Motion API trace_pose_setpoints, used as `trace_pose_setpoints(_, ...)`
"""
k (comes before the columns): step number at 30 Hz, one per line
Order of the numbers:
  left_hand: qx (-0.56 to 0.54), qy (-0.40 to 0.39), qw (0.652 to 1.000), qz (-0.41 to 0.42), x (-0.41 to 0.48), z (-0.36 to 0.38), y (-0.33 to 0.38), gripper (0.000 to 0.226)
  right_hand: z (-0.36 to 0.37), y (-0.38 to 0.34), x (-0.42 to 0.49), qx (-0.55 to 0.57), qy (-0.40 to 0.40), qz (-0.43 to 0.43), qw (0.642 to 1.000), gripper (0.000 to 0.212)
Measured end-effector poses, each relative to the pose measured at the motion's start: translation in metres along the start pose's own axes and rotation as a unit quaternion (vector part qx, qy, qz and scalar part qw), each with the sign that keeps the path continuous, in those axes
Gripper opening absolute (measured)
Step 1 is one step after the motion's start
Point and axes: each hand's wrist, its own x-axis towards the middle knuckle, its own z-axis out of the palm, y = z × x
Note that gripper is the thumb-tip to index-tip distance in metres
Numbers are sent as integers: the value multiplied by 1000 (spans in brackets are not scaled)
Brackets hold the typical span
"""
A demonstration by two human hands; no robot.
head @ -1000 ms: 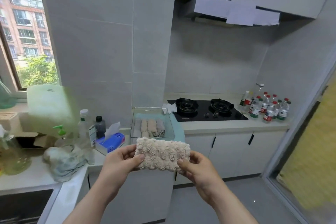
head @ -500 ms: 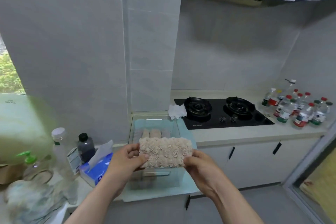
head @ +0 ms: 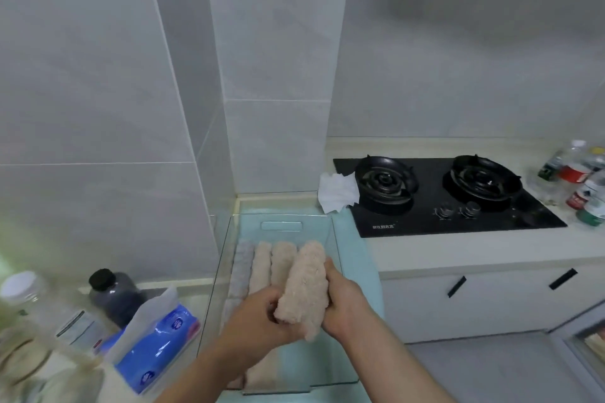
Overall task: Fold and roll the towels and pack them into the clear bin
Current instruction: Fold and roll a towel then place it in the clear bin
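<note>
So that it cannot come loose, the left hand (head: 258,314) and right hand (head: 345,307) both squeeze the rolled towel (head: 307,285), aimed at the right-side gap in the clear bin (head: 311,222).

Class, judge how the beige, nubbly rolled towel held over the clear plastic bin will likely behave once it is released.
The beige, nubbly rolled towel is probably soft and light: the left hand and right hand cup it easily. It may unroll unless wedged against the beige rolls lying in the clear plastic bin. Its rough pile likely resists slipping.
</note>
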Motion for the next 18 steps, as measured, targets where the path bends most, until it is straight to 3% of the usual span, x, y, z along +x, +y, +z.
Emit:
trace_pose_setpoints(3,82,-134,987,-34,16,-17,-9,28,4,-1,12,-85,34,-21,996,40)
trace_pose_setpoints(5,205,-212,955,-32,28,-31,-21,19,4,-2,16,-150,60,-45,986,43)
trace_pose_setpoints(7,326,-277,904,-9,39,-34,-37,14,-1,-2,18,-181,86,-76,977,44)
trace_pose_setpoints(9,444,-344,827,7,51,-25,-57,29,-4,3,18,-209,107,-97,967,36)
trace_pose_setpoints(12,563,-405,719,-43,62,-17,-81,40,-2,35,29,-310,129,-102,936,25)
trace_pose_setpoints(13,579,-421,697,-33,65,-18,-88,42,-3,49,38,-345,139,-93,923,23)
trace_pose_setpoints(15,579,-443,683,-29,70,-22,-90,44,-8,69,58,-411,167,-56,894,26)
trace_pose_setpoints(18,591,-447,669,68,64,-29,-80,45,-16,73,89,-423,198,40,883,37)
